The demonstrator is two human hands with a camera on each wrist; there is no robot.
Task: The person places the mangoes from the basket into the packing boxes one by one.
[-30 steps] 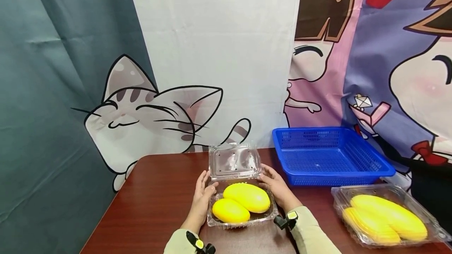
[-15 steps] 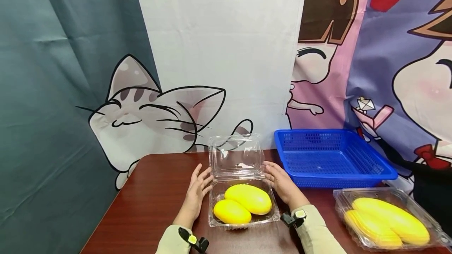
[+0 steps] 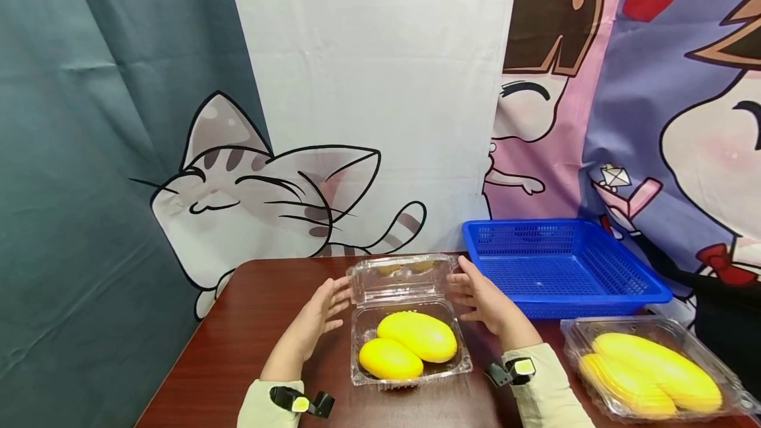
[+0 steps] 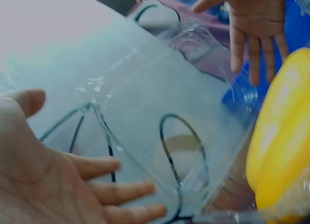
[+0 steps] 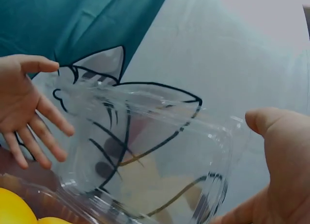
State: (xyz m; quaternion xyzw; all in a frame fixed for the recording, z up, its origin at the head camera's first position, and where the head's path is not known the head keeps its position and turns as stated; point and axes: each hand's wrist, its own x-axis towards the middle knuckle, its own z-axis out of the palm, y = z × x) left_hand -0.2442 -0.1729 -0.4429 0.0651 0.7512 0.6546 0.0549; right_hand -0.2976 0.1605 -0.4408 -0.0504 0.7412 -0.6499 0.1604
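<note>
Before me on the table is a clear plastic clamshell box (image 3: pixel 354 347) with two yellow, mango-like fruits (image 3: pixel 419 335) in its base. Its lid (image 3: pixel 401 285) is raised on the hinge at the far side. My left hand (image 3: pixel 315 316) is beside the lid's left edge, fingers extended towards it. At the opposite side, my right hand (image 3: pixel 486 299) has straight fingers that overlap the lid's right edge. Both palms face inward with the lid between them, as the right wrist view shows, where the see-through lid (image 5: pixel 160 141) stands up. Neither hand grips anything.
A blue plastic basket (image 3: pixel 535 302) stands at the back right, close to my right hand. Nearer on the right, another clear box (image 3: pixel 571 342) contains yellow fruits (image 3: pixel 654 368). Behind the brown table (image 3: pixel 261 322) hangs a cartoon-printed curtain (image 3: pixel 368 84).
Both hands have come away from the box's sides, spreading outward to the lid's edges. The lid first rose more upright; now its top edge appears lower and wider.
</note>
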